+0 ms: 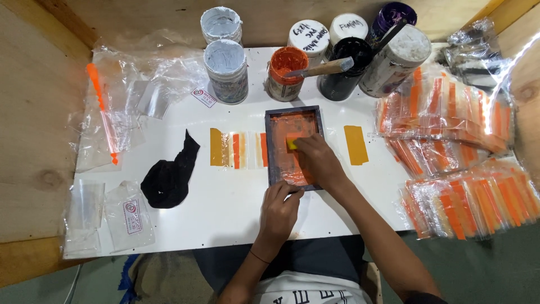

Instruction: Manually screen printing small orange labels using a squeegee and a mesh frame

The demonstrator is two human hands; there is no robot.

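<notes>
Rectangular orange-inked screen frame (294, 147) under pinching left hand (279, 211) (right hand (318, 161) gripping yellow squeegee (292, 143))

Heaps of clear plastic pouches printed with orange and yellow stripes (450, 124) crowd the white counter (225, 208) at the right, while clear pouches bearing small white labels with red round marks (133, 217) lie at its left beside white-lidded paint jars with handwritten tops (308, 35).
</notes>
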